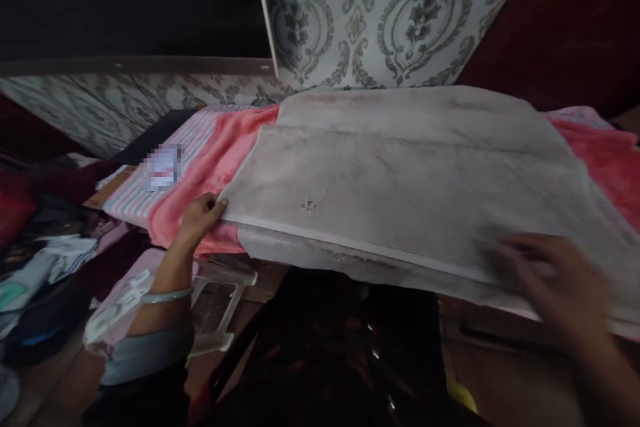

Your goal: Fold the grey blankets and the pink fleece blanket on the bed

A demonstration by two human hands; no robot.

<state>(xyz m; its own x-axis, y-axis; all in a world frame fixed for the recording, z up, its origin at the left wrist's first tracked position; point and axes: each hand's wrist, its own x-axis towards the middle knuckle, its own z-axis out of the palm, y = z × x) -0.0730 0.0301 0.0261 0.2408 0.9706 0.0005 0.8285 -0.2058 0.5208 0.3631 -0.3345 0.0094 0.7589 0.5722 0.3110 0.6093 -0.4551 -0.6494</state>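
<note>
A large grey plush cloth (pixel 380 187) lies spread and folded over the table, with a hemmed edge along the front and a small dark motif near its left side. At its front left corner, my left hand (pixel 203 213) is closed in a pinch on the edge. My right hand (pixel 555 280) is over the front right part of the cloth. Motion blurs its fingers, so whether it grips or touches the fabric does not show. Under the grey cloth, a pink plush blanket (pixel 200 180) and a striped cloth (pixel 135 193) stick out.
A dark screen (pixel 130 7) hangs at the upper left by the patterned wall (pixel 345 20). A blurred-out item (pixel 164 168) lies on the left end of the bedding. Below left are a clear plastic stool (pixel 220 307) and piled clothes (pixel 55 267).
</note>
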